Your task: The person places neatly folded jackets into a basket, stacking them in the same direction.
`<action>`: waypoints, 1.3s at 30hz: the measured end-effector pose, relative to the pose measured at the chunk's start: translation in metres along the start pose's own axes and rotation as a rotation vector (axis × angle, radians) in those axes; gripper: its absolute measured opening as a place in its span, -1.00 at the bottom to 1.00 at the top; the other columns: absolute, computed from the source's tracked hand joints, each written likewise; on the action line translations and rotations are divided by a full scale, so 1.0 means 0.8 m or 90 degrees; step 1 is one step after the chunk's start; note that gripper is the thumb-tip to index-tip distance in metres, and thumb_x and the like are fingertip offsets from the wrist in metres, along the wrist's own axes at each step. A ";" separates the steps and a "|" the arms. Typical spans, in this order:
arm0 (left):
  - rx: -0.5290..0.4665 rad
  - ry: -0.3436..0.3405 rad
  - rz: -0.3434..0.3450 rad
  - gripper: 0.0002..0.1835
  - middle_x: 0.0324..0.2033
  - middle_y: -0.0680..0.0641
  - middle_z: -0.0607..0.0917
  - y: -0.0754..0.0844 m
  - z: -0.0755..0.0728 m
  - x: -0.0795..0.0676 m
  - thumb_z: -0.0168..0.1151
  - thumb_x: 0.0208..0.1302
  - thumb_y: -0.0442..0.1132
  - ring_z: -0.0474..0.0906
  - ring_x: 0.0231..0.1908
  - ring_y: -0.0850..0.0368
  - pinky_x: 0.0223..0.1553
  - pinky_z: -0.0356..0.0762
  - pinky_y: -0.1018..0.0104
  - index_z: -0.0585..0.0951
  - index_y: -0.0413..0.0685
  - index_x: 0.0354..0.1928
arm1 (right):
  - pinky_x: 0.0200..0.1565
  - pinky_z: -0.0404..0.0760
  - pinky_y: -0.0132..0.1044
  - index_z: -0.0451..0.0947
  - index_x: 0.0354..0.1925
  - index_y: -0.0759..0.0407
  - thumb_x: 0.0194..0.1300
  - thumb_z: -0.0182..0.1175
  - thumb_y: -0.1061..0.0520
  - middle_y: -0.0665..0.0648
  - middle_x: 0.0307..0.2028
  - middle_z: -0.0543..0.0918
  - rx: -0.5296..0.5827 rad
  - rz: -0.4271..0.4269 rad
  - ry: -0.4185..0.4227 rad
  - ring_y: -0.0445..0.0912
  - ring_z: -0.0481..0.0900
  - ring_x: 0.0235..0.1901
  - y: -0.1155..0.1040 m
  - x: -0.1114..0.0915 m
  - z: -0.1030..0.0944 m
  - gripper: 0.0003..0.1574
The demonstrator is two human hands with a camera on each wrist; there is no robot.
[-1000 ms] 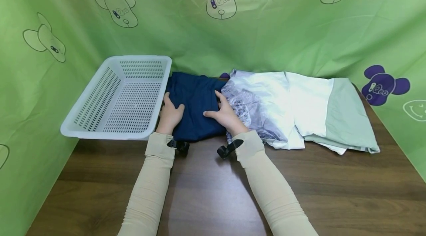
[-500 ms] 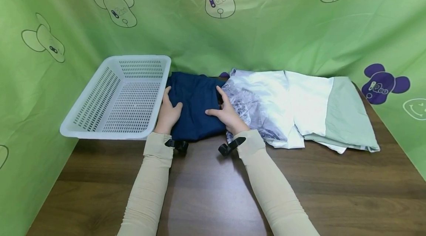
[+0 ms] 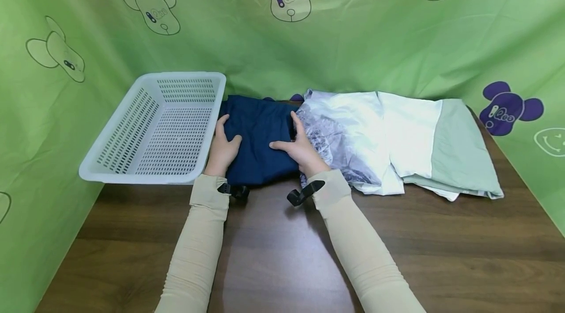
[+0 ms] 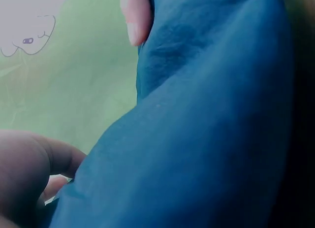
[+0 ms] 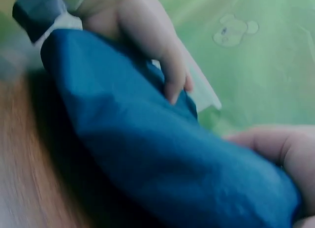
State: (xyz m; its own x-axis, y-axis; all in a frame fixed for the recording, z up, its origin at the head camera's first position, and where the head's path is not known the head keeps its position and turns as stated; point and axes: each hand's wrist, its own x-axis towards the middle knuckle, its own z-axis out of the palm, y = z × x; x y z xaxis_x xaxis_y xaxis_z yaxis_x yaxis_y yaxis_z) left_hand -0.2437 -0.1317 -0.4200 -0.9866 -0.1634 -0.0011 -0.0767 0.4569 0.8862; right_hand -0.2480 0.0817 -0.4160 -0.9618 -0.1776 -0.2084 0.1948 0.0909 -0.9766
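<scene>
A folded navy garment [image 3: 260, 124] lies on the table between both hands in the head view; its exact kind is unclear. My left hand [image 3: 222, 151] grips its left side, thumb on top, close against the basket. At the right side my right hand [image 3: 302, 148] holds the cloth, thumb over the top and fingers at the edge. Close up, the blue fabric [image 4: 197, 124] bulges in the left wrist view. Both hands also appear around the garment [image 5: 147, 134] in the right wrist view, where its near edge looks slightly raised. Fingers under the cloth are hidden.
A white perforated plastic basket [image 3: 137, 179] stands just left of the navy garment. To the right lie a white-and-purple patterned garment [image 3: 348, 141] and a white-and-green one [image 3: 461, 151], side by side. Green printed curtain [image 3: 362, 33] hangs behind the brown wooden table [image 3: 273, 254].
Hands and garment stay nearly in place. Both hands have shifted slightly away from me along the garment's sides. The view has tilted a little.
</scene>
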 end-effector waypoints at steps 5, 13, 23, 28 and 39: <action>-0.010 0.000 0.003 -0.27 0.56 -0.28 -0.01 0.003 0.000 -0.001 0.05 0.42 -0.31 -0.01 0.52 -0.17 0.45 0.09 -0.06 0.10 0.04 0.58 | 0.51 -0.01 -0.01 -0.25 0.63 -0.35 0.24 0.40 0.20 0.05 0.62 -0.27 -0.006 0.011 0.026 0.05 -0.24 0.58 -0.005 -0.002 0.004 0.34; -0.035 -0.006 -0.015 -0.28 0.57 -0.27 -0.02 0.004 0.001 -0.002 0.05 0.44 -0.31 0.00 0.52 -0.17 0.47 0.07 -0.07 0.10 0.05 0.58 | 0.50 0.01 -0.05 -0.24 0.63 -0.28 0.23 0.39 0.22 0.07 0.62 -0.25 -0.013 0.007 0.017 0.03 -0.23 0.58 -0.004 0.000 0.000 0.33; -0.050 -0.065 -0.046 -0.27 -0.43 -0.25 0.64 0.010 -0.001 -0.003 0.01 0.48 -0.24 0.54 -0.16 -0.23 0.02 0.43 -0.01 0.03 0.22 0.61 | 0.47 0.07 0.01 -0.22 0.61 -0.46 0.26 0.32 0.30 0.02 0.61 -0.37 0.036 0.010 -0.081 0.06 -0.23 0.56 0.013 0.011 -0.002 0.32; -0.035 -0.082 -0.032 -0.27 0.05 -0.30 0.61 0.012 -0.002 -0.004 0.00 0.49 -0.25 0.49 -0.08 -0.18 0.03 0.39 -0.01 0.04 0.25 0.61 | 0.45 0.12 -0.02 -0.20 0.61 -0.46 0.25 0.28 0.36 0.02 0.61 -0.36 0.055 -0.001 -0.079 0.04 -0.19 0.55 0.018 0.013 0.000 0.32; 0.037 -0.072 0.020 -0.33 0.50 -0.36 0.16 0.019 0.003 -0.007 -0.02 0.51 -0.30 0.13 0.46 -0.30 0.37 0.21 -0.20 0.13 0.12 0.60 | 0.47 0.09 0.01 -0.20 0.61 -0.47 0.29 0.19 0.42 -0.04 0.60 -0.44 0.062 -0.019 -0.112 0.03 -0.35 0.57 0.026 0.014 -0.005 0.29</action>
State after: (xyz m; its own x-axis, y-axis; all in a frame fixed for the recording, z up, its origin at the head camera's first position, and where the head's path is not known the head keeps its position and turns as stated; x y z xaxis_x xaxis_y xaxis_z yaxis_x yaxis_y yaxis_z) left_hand -0.2395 -0.1220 -0.4073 -0.9983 -0.0508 -0.0286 -0.0505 0.5106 0.8583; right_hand -0.2555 0.0851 -0.4382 -0.9208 -0.3475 -0.1770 0.1929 -0.0113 -0.9812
